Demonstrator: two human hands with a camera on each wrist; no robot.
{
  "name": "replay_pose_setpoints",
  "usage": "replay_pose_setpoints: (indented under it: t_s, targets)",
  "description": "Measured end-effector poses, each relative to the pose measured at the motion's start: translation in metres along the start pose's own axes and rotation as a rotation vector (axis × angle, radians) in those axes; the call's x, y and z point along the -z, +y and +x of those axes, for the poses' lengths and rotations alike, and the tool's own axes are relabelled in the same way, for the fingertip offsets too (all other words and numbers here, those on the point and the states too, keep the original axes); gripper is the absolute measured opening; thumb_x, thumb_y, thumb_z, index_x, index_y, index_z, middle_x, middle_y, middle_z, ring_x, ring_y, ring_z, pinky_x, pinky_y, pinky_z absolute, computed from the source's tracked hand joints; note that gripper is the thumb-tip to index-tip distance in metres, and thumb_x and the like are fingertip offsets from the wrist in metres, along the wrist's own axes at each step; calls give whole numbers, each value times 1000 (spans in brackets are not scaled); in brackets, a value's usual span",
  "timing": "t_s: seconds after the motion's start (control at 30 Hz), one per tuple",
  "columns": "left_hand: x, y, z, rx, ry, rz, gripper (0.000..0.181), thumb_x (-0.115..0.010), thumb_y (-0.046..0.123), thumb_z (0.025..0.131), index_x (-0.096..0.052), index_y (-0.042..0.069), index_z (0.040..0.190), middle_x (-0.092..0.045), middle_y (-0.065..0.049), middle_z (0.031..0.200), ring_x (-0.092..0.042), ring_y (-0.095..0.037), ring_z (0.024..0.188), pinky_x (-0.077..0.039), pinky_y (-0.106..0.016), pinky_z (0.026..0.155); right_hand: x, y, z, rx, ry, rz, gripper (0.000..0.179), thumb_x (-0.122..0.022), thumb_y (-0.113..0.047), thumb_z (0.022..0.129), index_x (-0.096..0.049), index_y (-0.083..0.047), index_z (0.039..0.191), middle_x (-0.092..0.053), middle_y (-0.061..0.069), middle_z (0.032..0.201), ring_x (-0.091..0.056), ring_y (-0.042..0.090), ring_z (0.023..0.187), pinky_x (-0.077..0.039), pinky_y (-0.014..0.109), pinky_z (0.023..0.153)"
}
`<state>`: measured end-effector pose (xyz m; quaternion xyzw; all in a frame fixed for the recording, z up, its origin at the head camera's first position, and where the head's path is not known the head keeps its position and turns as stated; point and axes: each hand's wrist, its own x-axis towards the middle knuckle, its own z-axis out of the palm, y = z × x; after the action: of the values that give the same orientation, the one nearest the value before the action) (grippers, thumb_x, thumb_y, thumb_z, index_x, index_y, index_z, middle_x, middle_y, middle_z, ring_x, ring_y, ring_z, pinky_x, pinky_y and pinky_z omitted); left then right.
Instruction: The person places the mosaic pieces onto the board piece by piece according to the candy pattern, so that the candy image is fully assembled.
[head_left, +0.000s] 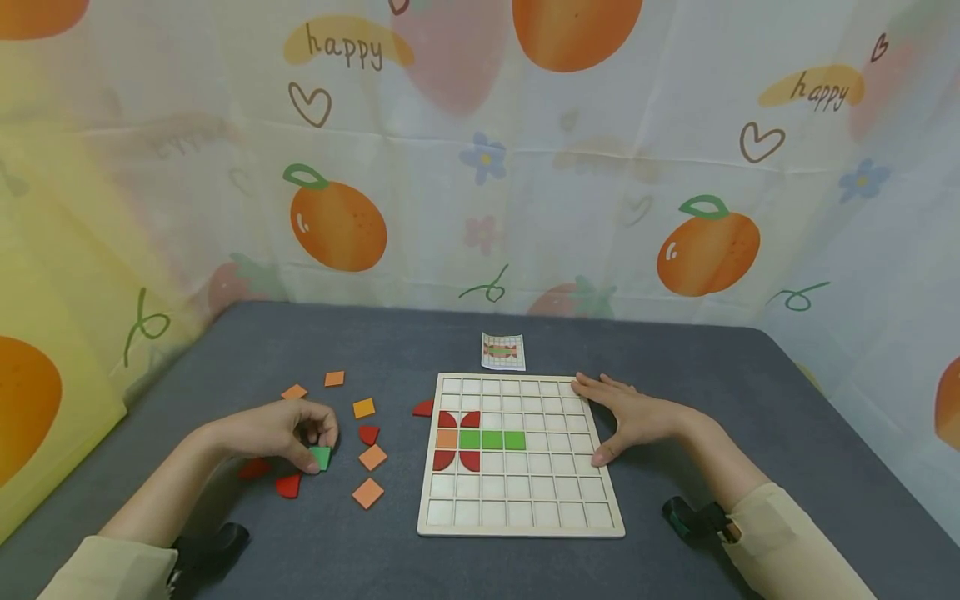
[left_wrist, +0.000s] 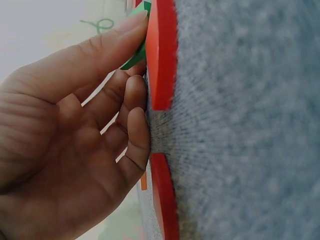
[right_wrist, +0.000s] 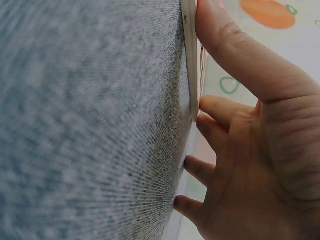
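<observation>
Left of the board, my left hand [head_left: 279,432] pinches a green square tile [head_left: 322,457] between thumb and fingers, low over the table. In the left wrist view the thumb lies on the green tile [left_wrist: 135,59], right beside a red piece [left_wrist: 162,55]. My right hand [head_left: 637,421] rests at the right edge of a white grid board [head_left: 521,518], thumb and fingers spread and touching its rim. On the board's left part sit three green squares [head_left: 492,440] in a row, an orange square [head_left: 447,438] at their left end, and several red quarter-circles [head_left: 470,461] above and below.
Loose orange squares [head_left: 368,493], a yellow-orange one [head_left: 363,407] and red quarter-circles [head_left: 288,486] lie scattered left of the board. One red piece [head_left: 423,408] lies against the board's left edge. A small printed pattern card [head_left: 503,352] lies behind the board.
</observation>
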<state>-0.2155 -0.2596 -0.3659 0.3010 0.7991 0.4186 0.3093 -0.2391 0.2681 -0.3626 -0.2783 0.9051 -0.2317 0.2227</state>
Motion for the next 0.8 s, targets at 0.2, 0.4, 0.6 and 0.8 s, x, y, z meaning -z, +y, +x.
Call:
replay_pose_setpoints:
  t_s: [0.2, 0.4, 0.6, 0.8]
  targets:
    - [0, 6, -1, 21, 59, 60, 19, -71, 13, 88, -60, 1, 98, -58, 1, 84, -55, -9, 72, -49, -25, 68, 0, -1, -1, 0, 0, 9, 120, -84, -48, 72, -12, -8, 159, -2, 19, 167, 9, 51, 151, 4, 78, 110]
    - [-4, 18, 5, 35, 144, 97, 19, -71, 19, 89, -63, 4, 99, -63, 0, 83, -61, -13, 75, -51, -25, 71, 0, -1, -1, 2, 0, 13, 120, -84, -48, 73, -11, -8, 159, -1, 19, 167, 10, 51, 151, 4, 78, 110]
    - [-18, 41, 24, 0, 231, 98, 20, -71, 21, 90, -66, 7, 103, -68, -5, 89, -65, -16, 82, -53, -28, 74, 1, 0, -1, 2, -2, 11, 119, -84, -48, 73, -11, -8, 159, -1, 19, 167, 10, 51, 151, 4, 78, 110]
    - [-39, 65, 49, -47, 294, 93, 17, -74, 20, 88, -69, 9, 100, -69, -8, 92, -67, -18, 80, -55, -30, 72, 1, 0, -1, 1, -3, 10, 119, -84, -47, 73, -12, -8, 159, -1, 18, 167, 10, 51, 151, 4, 78, 111]
